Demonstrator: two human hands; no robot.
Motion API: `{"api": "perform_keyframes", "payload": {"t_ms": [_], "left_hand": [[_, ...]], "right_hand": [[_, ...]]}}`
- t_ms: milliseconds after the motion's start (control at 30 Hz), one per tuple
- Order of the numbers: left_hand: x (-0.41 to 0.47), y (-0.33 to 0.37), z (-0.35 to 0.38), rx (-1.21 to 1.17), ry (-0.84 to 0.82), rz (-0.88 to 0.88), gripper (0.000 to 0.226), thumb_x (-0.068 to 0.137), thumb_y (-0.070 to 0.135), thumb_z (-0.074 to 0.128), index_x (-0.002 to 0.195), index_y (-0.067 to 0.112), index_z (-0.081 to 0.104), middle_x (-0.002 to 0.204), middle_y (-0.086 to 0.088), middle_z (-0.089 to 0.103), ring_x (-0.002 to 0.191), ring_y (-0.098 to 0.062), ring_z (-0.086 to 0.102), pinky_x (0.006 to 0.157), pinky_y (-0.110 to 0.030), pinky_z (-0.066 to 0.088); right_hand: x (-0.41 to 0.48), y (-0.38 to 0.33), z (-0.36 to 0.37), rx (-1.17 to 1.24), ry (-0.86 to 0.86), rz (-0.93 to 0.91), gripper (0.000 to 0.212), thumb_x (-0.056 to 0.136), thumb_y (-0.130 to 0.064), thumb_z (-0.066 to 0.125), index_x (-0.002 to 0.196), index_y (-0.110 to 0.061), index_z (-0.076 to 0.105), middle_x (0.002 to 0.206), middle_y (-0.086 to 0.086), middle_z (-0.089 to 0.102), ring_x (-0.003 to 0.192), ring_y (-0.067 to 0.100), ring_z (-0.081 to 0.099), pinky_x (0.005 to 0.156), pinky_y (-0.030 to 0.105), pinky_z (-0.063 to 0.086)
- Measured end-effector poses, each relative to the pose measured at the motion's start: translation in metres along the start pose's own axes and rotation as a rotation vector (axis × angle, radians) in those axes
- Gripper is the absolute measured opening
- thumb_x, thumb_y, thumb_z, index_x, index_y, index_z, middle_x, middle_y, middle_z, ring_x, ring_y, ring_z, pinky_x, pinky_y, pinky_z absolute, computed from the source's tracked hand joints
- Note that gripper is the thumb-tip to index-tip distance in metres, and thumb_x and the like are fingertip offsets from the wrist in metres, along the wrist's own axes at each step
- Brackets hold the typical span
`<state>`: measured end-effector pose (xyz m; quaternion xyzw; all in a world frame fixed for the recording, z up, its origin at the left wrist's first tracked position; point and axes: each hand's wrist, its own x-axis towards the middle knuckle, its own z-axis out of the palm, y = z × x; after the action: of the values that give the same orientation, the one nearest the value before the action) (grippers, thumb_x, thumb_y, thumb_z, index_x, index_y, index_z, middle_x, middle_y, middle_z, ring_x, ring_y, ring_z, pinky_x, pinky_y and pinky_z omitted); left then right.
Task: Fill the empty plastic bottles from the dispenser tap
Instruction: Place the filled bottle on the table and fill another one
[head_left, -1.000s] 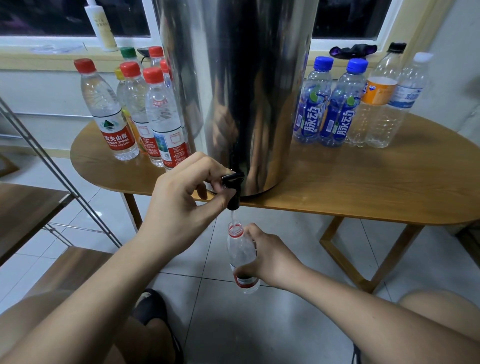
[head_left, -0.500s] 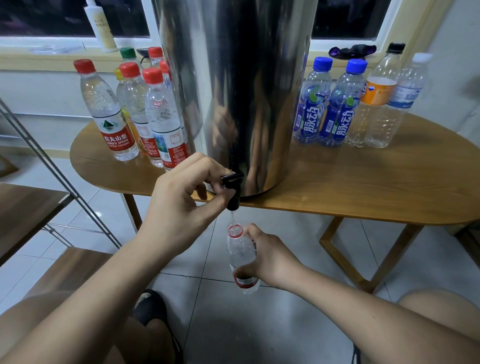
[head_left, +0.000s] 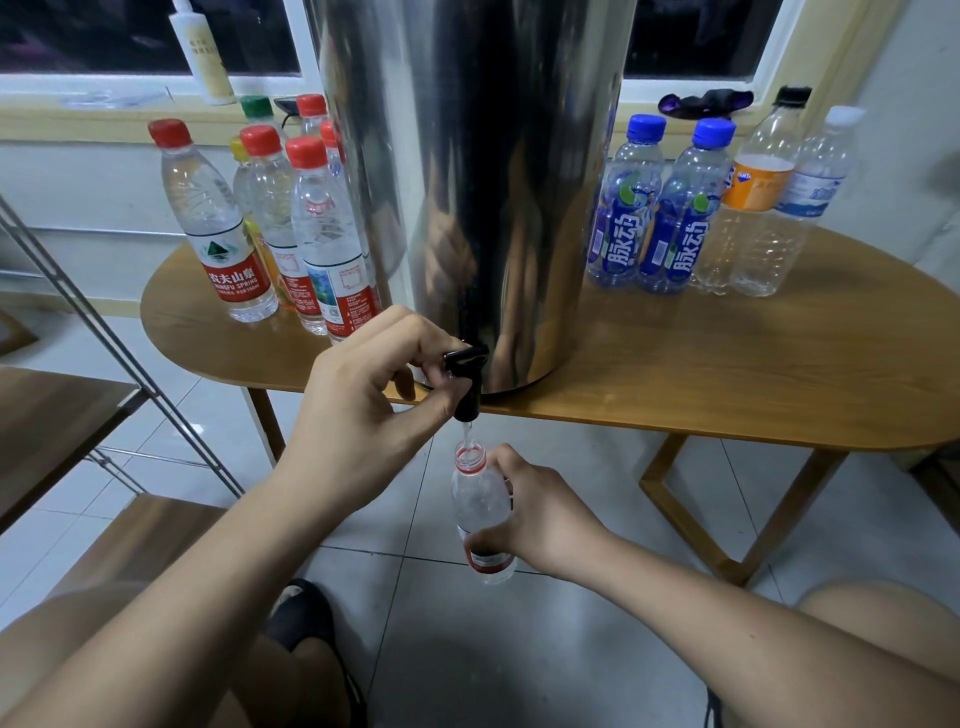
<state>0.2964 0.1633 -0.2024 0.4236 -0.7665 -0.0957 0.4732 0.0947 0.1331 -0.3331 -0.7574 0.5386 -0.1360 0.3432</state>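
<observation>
1. Head view is showing us our left hand (head_left: 363, 410) pinching the black tap (head_left: 466, 382) of the steel dispenser (head_left: 478, 182). The forefinger is curling over the lever and the thumb is pressing against the spout. The tap is overhanging the near edge of the wooden table (head_left: 727, 374).
2. Our right hand (head_left: 540, 514) is wrapping its fingers round the lower body of the uncapped plastic bottle (head_left: 480, 499), at the red label. It is holding the bottle upright off the table, below that near edge, with the mouth directly under the spout.
3. A thin stream (head_left: 467, 431) is running into the neck; we cannot tell the water level.
4. We are judging the bottle to be thin-walled and soft. It is likely getting heavier as it fills, and a hard squeeze would push water out, so the label band looks the safest place to hold.
5. Red-capped bottles (head_left: 322, 234) are standing toward the table's left edge and blue-capped bottles (head_left: 649, 218) toward its right.
</observation>
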Motion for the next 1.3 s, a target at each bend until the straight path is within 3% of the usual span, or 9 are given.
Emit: {"api": "perform_keyframes", "payload": {"t_ms": [200,800,1300], "left_hand": [[-0.0003,-0.0006,0.0010,-0.001,0.005,-0.005,0.021,0.090,0.000,0.084,0.094,0.014,0.069,0.089,-0.001,0.065,0.084,-0.023,0.063,0.068,-0.037,0.051],[0.0003,0.0005,0.0006,0.012,0.003,-0.006,0.018,0.089,-0.002,0.083,0.088,0.005,0.067,0.091,-0.001,0.066,0.085,-0.025,0.064,0.068,-0.041,0.051],[0.0003,-0.0002,0.0007,0.005,-0.003,-0.003,0.023,0.089,-0.004,0.084,0.095,0.013,0.070,0.089,-0.001,0.065,0.084,-0.024,0.063,0.068,-0.038,0.051]], "right_hand": [[-0.0014,0.0003,0.0004,0.024,0.017,0.002,0.073,0.069,-0.045,0.096,0.122,-0.042,0.046,0.117,-0.015,0.067,0.106,0.015,0.066,0.089,0.036,0.059],[-0.0033,-0.0023,-0.0033,0.022,0.017,-0.011,0.070,0.072,-0.045,0.096,0.121,-0.041,0.046,0.118,-0.014,0.067,0.107,0.015,0.065,0.090,0.038,0.060],[-0.0034,-0.0021,-0.0023,0.036,0.029,-0.003,0.069,0.070,-0.042,0.095,0.120,-0.040,0.048,0.112,-0.014,0.067,0.104,0.016,0.066,0.090,0.041,0.059]]}}
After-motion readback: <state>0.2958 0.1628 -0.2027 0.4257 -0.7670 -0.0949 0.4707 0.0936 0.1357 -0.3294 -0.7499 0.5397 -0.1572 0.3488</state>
